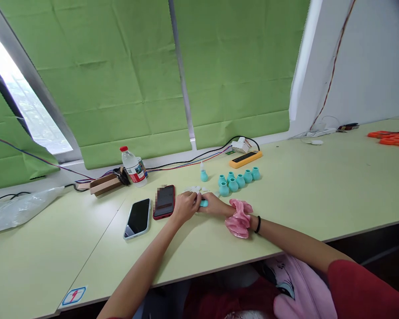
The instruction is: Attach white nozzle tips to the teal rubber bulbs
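Observation:
My right hand (212, 204) is closed around a small turquoise piece (204, 203), mostly hidden by the fingers. Close against it, my left hand (185, 207) has its fingers bent and pressed together at the same piece; what exactly they pinch is hidden. Just beyond the hands lie several small white pieces (195, 189). To the right stands a group of turquoise bulb-shaped pieces with open necks (233, 184). One more turquoise bulb (204, 176), with a white tip on top, stands apart behind the hands.
Left of my hands lie a red-cased phone (164, 202) and a light-cased phone (138, 219). Farther back are a water bottle (133, 167), an open cardboard box (108, 184), a yellow-framed device (245, 159) and cables. Orange tools (395, 139) lie far right.

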